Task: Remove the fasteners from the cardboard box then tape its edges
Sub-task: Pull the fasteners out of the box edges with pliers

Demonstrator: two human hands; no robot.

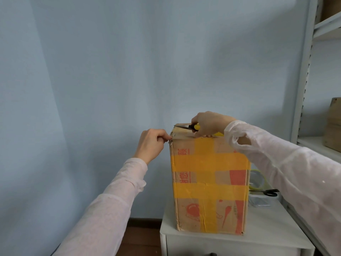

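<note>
Left grip pinches a metal staple on the cardboard box; right grip clasps a yellow-handled tool.

Red Chinese characters on cardboard box front, partly covered, illegible.
</note>
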